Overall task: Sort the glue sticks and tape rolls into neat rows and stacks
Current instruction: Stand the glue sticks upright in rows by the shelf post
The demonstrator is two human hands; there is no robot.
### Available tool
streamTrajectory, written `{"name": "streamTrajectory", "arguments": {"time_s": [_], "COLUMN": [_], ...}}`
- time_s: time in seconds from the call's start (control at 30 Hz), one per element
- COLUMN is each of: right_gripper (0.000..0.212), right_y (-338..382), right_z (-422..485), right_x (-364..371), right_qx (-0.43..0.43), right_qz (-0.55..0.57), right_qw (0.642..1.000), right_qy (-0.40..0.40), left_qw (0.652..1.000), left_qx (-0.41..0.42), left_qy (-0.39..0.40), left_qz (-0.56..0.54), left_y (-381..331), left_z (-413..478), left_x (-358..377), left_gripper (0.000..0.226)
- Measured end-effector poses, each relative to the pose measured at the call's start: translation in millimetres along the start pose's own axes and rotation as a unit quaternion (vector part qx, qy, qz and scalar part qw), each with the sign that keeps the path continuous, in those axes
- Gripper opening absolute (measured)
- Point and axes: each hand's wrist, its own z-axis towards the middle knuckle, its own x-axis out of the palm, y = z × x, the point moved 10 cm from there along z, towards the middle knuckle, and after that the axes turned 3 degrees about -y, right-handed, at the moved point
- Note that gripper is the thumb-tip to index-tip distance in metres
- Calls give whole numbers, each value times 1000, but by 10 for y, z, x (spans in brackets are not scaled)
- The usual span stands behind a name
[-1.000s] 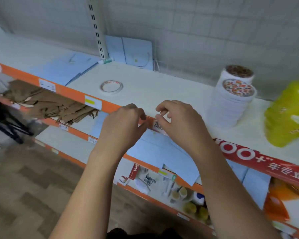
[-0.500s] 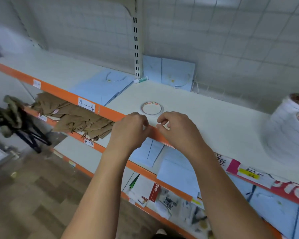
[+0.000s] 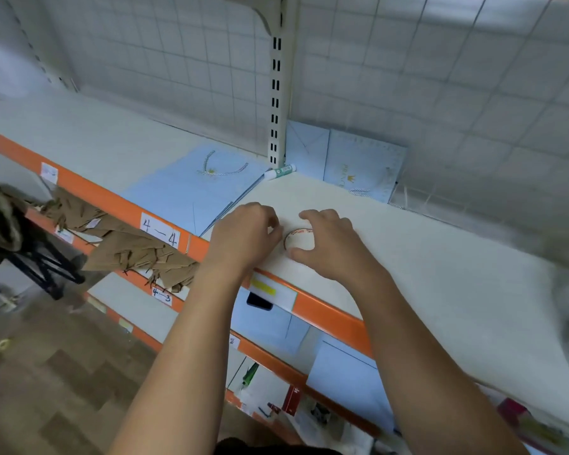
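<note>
Near front edge of shelf (image 3: 424, 264), tape roll (image 3: 299, 243) lies flat. From 3 o'clock, right hand (image 3: 330, 246) curls round it. At 9 o'clock, left hand (image 3: 243, 236), fingers curled, contact unclear. At 12 o'clock, glue stick (image 3: 280, 172).

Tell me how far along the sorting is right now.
Done: no finished row or stack shows clearly; the right edge is too blurred to judge. In hand: the right hand curls round a single tape roll on the shelf, left hand beside it. Left: that roll needs placing, and one glue stick lies loose by the back upright.
</note>
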Motion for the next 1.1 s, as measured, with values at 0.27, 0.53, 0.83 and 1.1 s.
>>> {"name": "streamTrajectory", "arguments": {"time_s": [0.27, 0.53, 0.83, 1.1], "right_gripper": [84, 71, 75, 73], "right_y": [-20, 69, 38, 81], "right_z": [297, 643, 678, 599], "right_x": [239, -229, -51, -6], "right_qx": [56, 135, 205, 240], "right_qz": [-18, -24, -9, -14], "right_qw": [996, 984, 973, 964], "right_qy": [71, -115, -106, -117], "left_qw": [997, 983, 984, 980], "left_qx": [60, 153, 161, 177], "left_qy": [36, 101, 73, 62], "left_qz": [-31, 22, 2, 62], "left_y": [109, 45, 119, 153], "left_z": [723, 1477, 1800, 1798], "left_x": [258, 683, 905, 933], "left_gripper": [26, 41, 40, 22]}}
